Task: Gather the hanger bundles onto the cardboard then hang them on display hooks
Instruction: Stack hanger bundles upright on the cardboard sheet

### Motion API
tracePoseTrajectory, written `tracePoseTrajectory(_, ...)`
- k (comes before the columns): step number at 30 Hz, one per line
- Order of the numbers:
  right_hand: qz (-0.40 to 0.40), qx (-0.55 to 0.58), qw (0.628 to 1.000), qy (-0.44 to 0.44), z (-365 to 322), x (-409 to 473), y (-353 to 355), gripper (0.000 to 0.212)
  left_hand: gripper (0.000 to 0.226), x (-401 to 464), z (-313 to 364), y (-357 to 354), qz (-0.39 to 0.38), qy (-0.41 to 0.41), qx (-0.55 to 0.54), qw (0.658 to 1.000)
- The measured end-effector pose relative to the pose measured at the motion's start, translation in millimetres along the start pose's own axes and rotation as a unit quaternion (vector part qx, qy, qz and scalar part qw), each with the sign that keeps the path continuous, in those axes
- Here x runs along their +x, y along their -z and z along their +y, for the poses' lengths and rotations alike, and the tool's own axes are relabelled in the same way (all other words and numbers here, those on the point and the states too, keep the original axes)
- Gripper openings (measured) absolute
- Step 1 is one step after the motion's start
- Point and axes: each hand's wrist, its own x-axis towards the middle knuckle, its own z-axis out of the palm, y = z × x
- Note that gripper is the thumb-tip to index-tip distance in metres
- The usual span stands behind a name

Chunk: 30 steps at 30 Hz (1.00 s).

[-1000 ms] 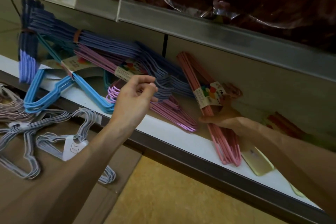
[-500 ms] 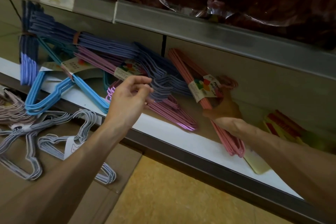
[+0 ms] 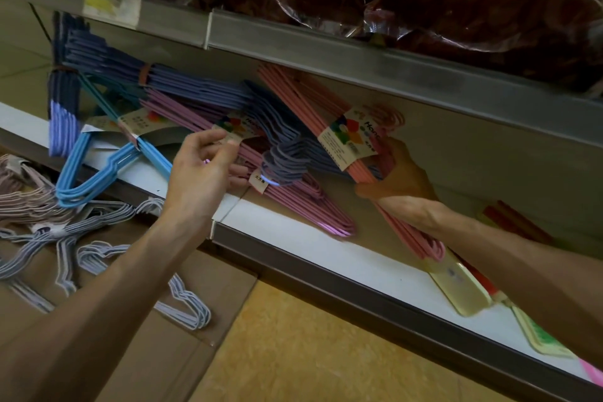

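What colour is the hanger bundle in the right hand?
Salmon pink bundle, with a multicoloured paper label; the right hand holds it, head view.
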Motion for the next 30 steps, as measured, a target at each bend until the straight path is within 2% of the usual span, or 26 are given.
tracePoseTrajectory(4,-0.044,-0.025,0.998,0.037,-5.8,-4.6,1.7,0.099,0.035,3.5,-4.2,14.2,0.04,0.043,-0.036,0.998)
tracePoseTrajectory(8,-0.174,-0.065,0.982,0.038,-19.8,-10.0,-1.5,0.083,0.049,3.3,-6.0,24.6,0.037,0.069,-0.043,0.996)
tracePoseTrajectory(10,-0.166,-0.092,0.978,0.082,-30.4,-12.3,-6.4,0.09,0.052,2.4,-4.6,29.9,0.034,0.1,-0.066,0.992)
tracePoseTrajectory(14,-0.157,-0.119,0.965,0.175,-58.8,-22.3,-21.6,0.098,0.032,1.7,2.4,50.2,0.025,0.156,-0.18,0.971)
tracePoseTrajectory(16,-0.165,-0.119,0.957,0.207,-71.6,-25.7,-31.4,0.098,0.03,0.1,7.2,61.7,0.045,0.161,-0.226,0.96)
tracePoseTrajectory(19,-0.179,-0.126,0.946,0.241,-89.9,-32.2,-48.7,0.097,0.041,-1.7,15.6,82.0,0.103,0.142,-0.297,0.939)
tracePoseTrajectory(22,-0.192,-0.105,0.938,0.268,-109.5,-38.2,-66.7,0.098,0.055,-5.4,21.5,104.8,0.112,0.097,-0.374,0.916)
tracePoseTrajectory(30,-0.257,-0.072,0.91,0.316,-159.3,-61.3,-112.1,0.107,0.054,-19.2,42.1,155.8,0.257,0.013,-0.442,0.859)
